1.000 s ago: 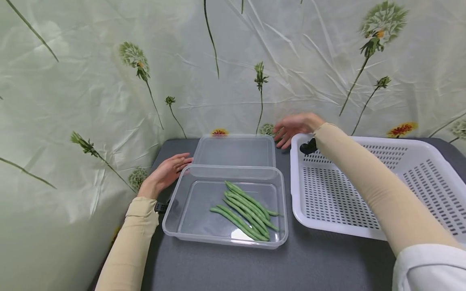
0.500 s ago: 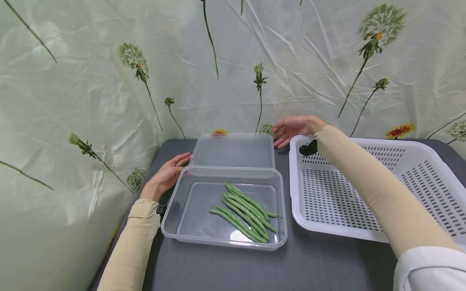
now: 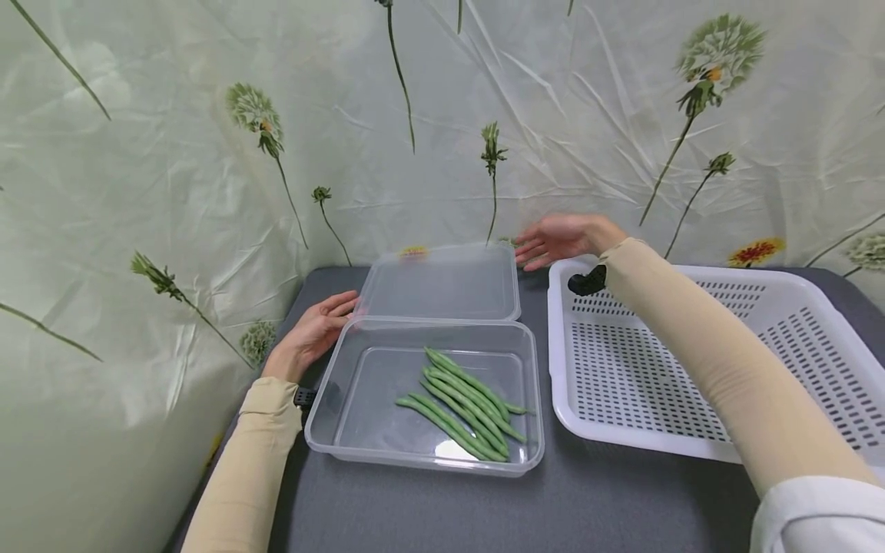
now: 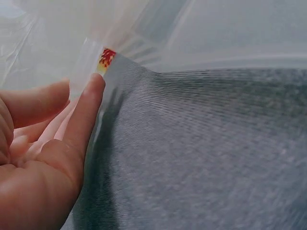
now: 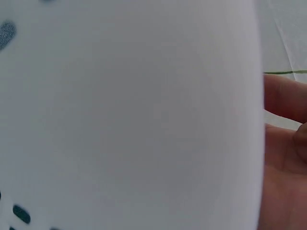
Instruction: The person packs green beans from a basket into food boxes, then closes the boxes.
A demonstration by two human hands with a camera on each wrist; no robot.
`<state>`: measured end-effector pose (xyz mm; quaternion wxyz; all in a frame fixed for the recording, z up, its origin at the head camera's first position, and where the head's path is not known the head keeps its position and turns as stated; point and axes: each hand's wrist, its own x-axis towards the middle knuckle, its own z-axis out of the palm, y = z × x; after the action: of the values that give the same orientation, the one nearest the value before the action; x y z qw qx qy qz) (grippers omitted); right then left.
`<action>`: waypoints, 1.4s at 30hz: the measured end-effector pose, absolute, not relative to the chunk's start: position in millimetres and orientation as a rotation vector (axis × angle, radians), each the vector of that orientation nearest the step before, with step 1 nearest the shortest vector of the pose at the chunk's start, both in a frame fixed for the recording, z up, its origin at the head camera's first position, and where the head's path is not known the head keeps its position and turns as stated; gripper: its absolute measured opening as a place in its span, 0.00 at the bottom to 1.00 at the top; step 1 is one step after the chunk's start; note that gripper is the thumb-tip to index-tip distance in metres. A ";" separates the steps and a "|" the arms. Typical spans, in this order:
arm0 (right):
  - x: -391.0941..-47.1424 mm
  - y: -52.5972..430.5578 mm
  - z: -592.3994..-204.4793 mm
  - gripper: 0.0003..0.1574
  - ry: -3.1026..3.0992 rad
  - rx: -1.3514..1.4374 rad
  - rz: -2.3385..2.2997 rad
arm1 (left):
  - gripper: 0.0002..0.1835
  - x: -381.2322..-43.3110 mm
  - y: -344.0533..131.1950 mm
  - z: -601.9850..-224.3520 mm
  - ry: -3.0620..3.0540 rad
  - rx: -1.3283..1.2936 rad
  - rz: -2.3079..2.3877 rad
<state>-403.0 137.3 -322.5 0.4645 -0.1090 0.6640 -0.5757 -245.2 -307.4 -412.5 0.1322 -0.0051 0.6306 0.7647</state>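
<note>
A translucent flat lid (image 3: 442, 284) stands behind a clear plastic container (image 3: 321, 411), its far edge tilted up. Several green beans (image 3: 473, 403) lie together in the container's right half. At the lid's left edge is my left hand (image 3: 314, 334), its fingers mostly straight and the fingertips by the rim. My right hand (image 3: 556, 240) reaches over the white basket, with extended fingers at the lid's far right corner. In the left wrist view, the left thumb and index finger (image 4: 88, 112) point forward. The white basket wall hides much of the right hand (image 5: 288, 158) in the right wrist view.
A white perforated basket (image 3: 643, 442) stands to the right of the container, under my right forearm. A dark grey cloth (image 3: 415, 514) covers the table. Flower-printed sheeting (image 3: 588, 115) hangs close behind and at the left.
The lid's far edge has risen and tilted up slightly. My right hand has shifted a little to the left with it. The container and beans stay in place.
</note>
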 end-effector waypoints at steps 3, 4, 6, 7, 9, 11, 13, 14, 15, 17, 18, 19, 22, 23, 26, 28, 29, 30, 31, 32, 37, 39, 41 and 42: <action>-401.8 137.5 -322.9 0.33 1.658 -0.277 -1.442 | 0.35 -246.2 -307.9 -410.4 1.813 -0.008 2.250; -401.3 137.4 -322.7 0.32 1.662 -0.271 -1.460 | 0.34 -246.6 -307.8 -409.4 1.802 0.000 2.260; -399.8 137.1 -321.8 0.33 1.658 -0.255 -1.504 | 0.33 -247.9 -307.6 -407.7 1.778 0.026 2.281; -399.0 136.8 -321.2 0.33 1.657 -0.243 -1.528 | 0.33 -248.3 -307.2 -406.6 1.763 0.037 2.290; -397.2 135.8 -319.4 0.33 1.647 -0.228 -1.576 | 0.32 -249.4 -306.5 -404.4 1.741 0.066 2.296; -395.7 135.0 -317.6 0.34 1.622 -0.228 -1.619 | 0.33 -249.5 -305.3 -401.5 1.743 0.079 2.288; -394.6 134.4 -315.5 0.36 1.599 -0.235 -1.644 | 0.33 -249.6 -303.9 -398.5 1.750 0.076 2.275; -393.9 134.2 -314.2 0.37 1.584 -0.244 -1.651 | 0.33 -249.4 -303.0 -396.6 1.752 0.072 2.272; -393.4 134.4 -313.0 0.38 1.573 -0.247 -1.655 | 0.33 -249.2 -301.9 -394.5 1.754 0.073 2.268; -391.9 135.3 -309.7 0.39 1.561 -0.266 -1.649 | 0.33 -249.6 -299.6 -390.1 1.759 0.069 2.261; -391.0 135.8 -308.2 0.40 1.557 -0.271 -1.647 | 0.33 -250.1 -299.0 -387.9 1.759 0.076 2.258; -390.3 136.2 -306.7 0.40 1.548 -0.279 -1.648 | 0.34 -250.2 -298.7 -385.3 1.760 0.083 2.254; -388.1 137.3 -303.2 0.41 1.543 -0.290 -1.662 | 0.34 -251.2 -299.5 -378.3 1.749 0.106 2.239; -387.5 137.2 -302.5 0.41 1.544 -0.295 -1.671 | 0.35 -251.2 -300.7 -376.3 1.732 0.103 2.243; -384.9 136.8 -300.9 0.43 1.542 -0.301 -1.706 | 0.36 -249.4 -302.9 -370.6 1.659 0.084 2.272; -382.9 137.3 -299.9 0.46 1.533 -0.317 -1.719 | 0.37 -248.2 -303.9 -368.4 1.612 0.066 2.289; -381.3 137.2 -299.2 0.48 1.526 -0.319 -1.727 | 0.37 -247.7 -304.5 -367.7 1.602 0.064 2.292; -379.9 137.2 -298.6 0.50 1.515 -0.329 -1.732 | 0.38 -247.2 -304.9 -367.1 1.593 0.066 2.294; -378.6 137.2 -298.0 0.51 1.512 -0.343 -1.733 | 0.38 -247.0 -305.3 -366.7 1.591 0.069 2.293; -377.6 137.1 -297.5 0.52 1.509 -0.360 -1.730 | 0.38 -246.5 -305.6 -366.1 1.591 0.071 2.293; -374.9 135.8 -293.8 0.51 1.543 -0.436 -1.741 | 0.38 -245.9 -304.8 -359.4 1.591 0.078 2.290; -374.7 135.8 -291.7 0.50 1.562 -0.452 -1.754 | 0.37 -246.0 -304.4 -354.5 1.594 0.094 2.272; -374.0 136.7 -289.4 0.48 1.577 -0.464 -1.774 | 0.37 -246.2 -305.3 -348.9 1.580 0.122 2.256; -373.5 137.6 -288.3 0.47 1.577 -0.469 -1.786 | 0.37 -246.0 -306.0 -345.8 1.574 0.136 2.251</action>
<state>-373.5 137.6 -288.3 0.3491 -0.1810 0.6086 -0.6892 -246.0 -306.0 -345.8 0.1945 0.0486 0.5614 0.8029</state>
